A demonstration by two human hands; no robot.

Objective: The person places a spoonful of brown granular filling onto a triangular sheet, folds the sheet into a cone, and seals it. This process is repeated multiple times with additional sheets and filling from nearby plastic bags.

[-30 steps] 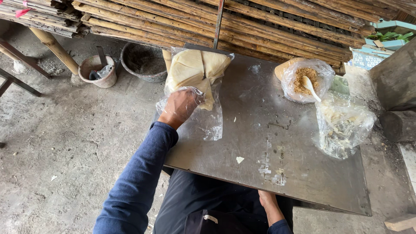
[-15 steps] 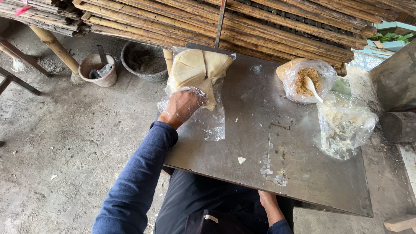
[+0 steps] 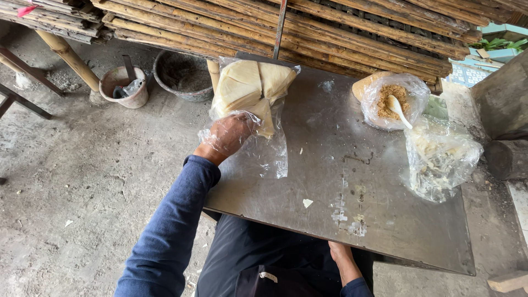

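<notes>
My left hand is inside the mouth of a clear plastic bag that lies on a metal table, fingers closed around a pale folded wrapper. The bag holds several cream-coloured triangular wrappers, stacked toward the table's far edge. My right hand hangs below the table's near edge, resting against my dark clothing; only its back and wrist show, and nothing shows in it.
A plastic-lined bowl of brown crumbly filling with a white spoon stands at the table's far right. A crumpled clear bag with pale shreds lies beside it. Bamboo poles lie behind. Two buckets stand on the concrete floor at left.
My left hand has stayed in the bag, shifting only slightly. The right hand has not moved.
</notes>
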